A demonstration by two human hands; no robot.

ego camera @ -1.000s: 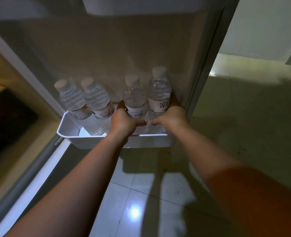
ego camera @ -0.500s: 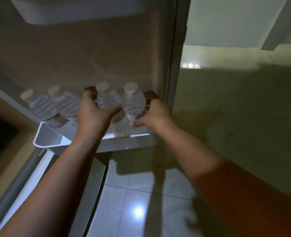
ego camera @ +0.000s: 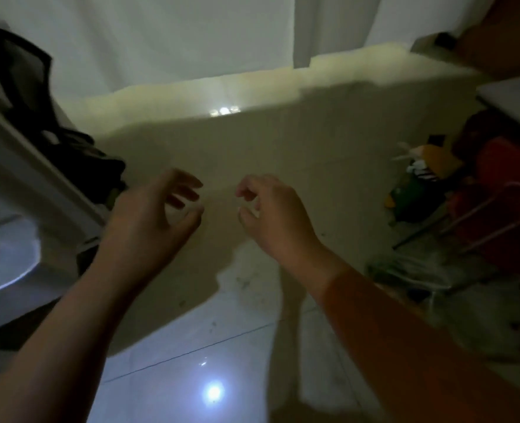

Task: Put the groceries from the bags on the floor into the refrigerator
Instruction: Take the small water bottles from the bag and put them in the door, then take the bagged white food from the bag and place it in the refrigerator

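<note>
Both hands empty: left hand (ego camera: 151,221) and right hand (ego camera: 272,215) hang over the floor (ego camera: 252,346), fingers loosely curled, holding nothing. Groceries sit in bags (ego camera: 420,184) at the floor's right edge, by a red chair (ego camera: 496,209); a clear bag with something green (ego camera: 405,270) lies nearer. View is blurred, contents unclear. Likely thin, soft, slippery plastic with mixed weight inside; I'd reach in and lift items by their bodies, or take a bag by its gathered top, supporting heavy ones underneath.
</note>
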